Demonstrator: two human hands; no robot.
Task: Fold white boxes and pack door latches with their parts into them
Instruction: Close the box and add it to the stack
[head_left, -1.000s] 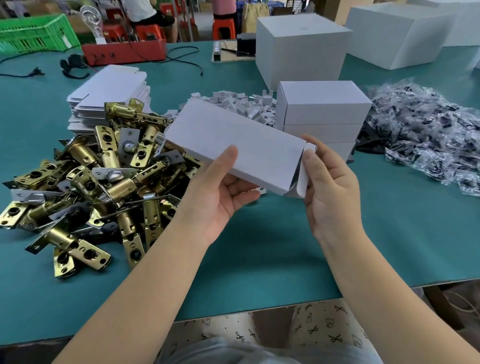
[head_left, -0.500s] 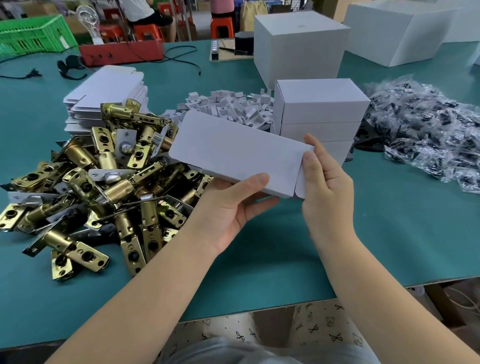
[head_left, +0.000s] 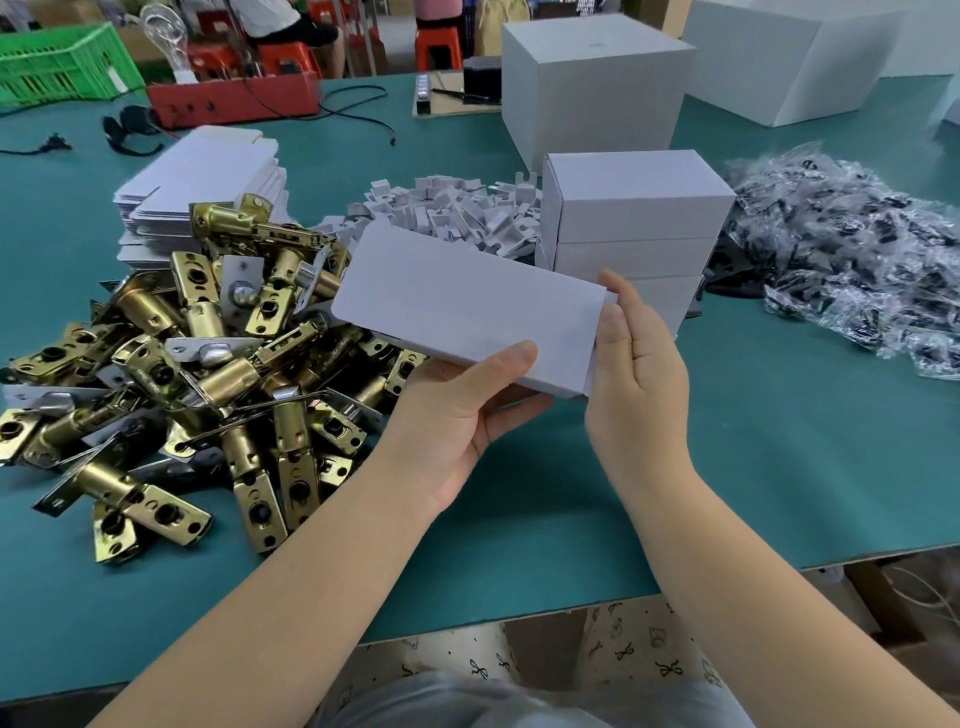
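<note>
At frame centre, above a teal table (head_left: 779, 467), the left hand (head_left: 457, 415) grips a white box (head_left: 467, 306); the right hand (head_left: 636, 384), fingers straight, presses its end flap. Brass latches (head_left: 208, 374) are heaped at left; stools, apparently red, stand along the top edge.

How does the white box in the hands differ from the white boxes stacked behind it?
The box in hand is held above the table by the left hand and right hand; the stacked boxes rest on the green table. The box in hand lies tilted, its right end against the right hand's fingers; the stacked boxes sit level and look closed. Both are plain white card.
</note>
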